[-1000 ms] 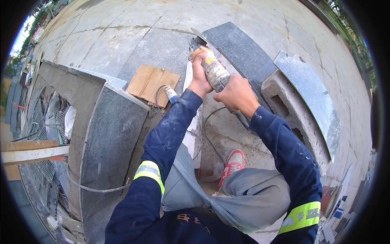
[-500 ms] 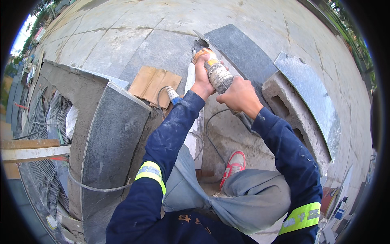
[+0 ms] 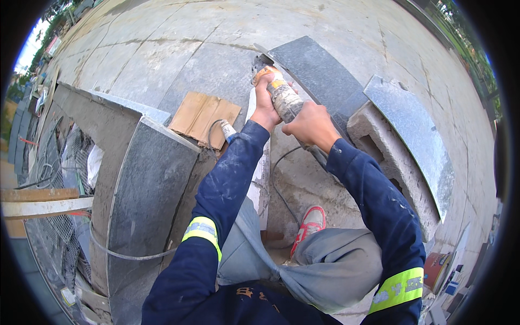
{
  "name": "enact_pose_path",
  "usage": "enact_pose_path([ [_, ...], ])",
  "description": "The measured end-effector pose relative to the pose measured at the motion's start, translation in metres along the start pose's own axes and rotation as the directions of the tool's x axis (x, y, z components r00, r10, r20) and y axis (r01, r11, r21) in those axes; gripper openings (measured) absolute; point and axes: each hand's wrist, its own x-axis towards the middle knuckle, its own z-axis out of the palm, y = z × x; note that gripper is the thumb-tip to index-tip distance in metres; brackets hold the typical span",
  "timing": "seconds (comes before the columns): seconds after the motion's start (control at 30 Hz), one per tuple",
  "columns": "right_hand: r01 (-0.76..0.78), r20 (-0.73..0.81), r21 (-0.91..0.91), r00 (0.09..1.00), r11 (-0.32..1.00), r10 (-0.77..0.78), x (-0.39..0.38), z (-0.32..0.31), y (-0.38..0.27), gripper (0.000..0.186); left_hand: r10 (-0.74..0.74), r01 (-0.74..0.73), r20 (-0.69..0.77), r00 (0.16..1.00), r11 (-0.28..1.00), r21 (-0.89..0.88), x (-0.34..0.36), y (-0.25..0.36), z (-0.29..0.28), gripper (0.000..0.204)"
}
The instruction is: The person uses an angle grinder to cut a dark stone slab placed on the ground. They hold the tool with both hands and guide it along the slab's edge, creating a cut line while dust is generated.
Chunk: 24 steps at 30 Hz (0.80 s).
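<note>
Both my hands are wrapped around an angle grinder [image 3: 286,100] with an orange head and a dusty, pale body. My left hand [image 3: 265,103] grips it near the head, while my right hand [image 3: 314,125] closes round its rear end. The grinder's dark guard and disc end lies against the left edge of a dark grey stone slab [image 3: 322,67]; exact contact of the disc is hard to make out. From the tool's rear a cable runs down beneath my right wrist.
On the right, another grey slab [image 3: 414,127] leans on a hollow concrete block [image 3: 374,135]. Cardboard [image 3: 203,116] and a second white-and-blue tool [image 3: 227,129] lie left of my forearm. A slab-faced low wall [image 3: 151,184] stands further left. A black cable [image 3: 277,181] loops near my shoe.
My hands and the grinder have shifted slightly left. The view has moved a little too; both hands keep their hold on the tool.
</note>
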Motion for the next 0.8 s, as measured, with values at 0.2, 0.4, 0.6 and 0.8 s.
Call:
enact_pose_path([
  [0.2, 0.026, -0.028, 0.006, 0.999, 1.0, -0.025, -0.003, 0.001, 0.005, 0.058, 0.003, -0.003, 0.001, 1.0, 1.0, -0.002, -0.006, -0.003, 0.006, 0.051],
  [0.4, 0.045, -0.053, 0.012, 0.998, 0.999, -0.045, -0.012, 0.003, 0.006, 0.057, -0.013, 0.013, 0.013, 1.0, 1.0, 0.01, -0.016, -0.005, 0.009, 0.048],
  [0.6, 0.046, -0.06, -0.014, 0.997, 0.999, -0.047, -0.026, 0.0, 0.005, 0.057, -0.005, 0.005, 0.016, 1.0, 1.0, 0.024, -0.03, -0.01, 0.017, 0.046],
  [0.8, 0.05, -0.076, -0.005, 0.996, 0.999, -0.05, -0.039, -0.002, 0.007, 0.054, -0.014, 0.014, 0.008, 1.0, 0.999, 0.029, -0.043, -0.014, 0.022, 0.048],
])
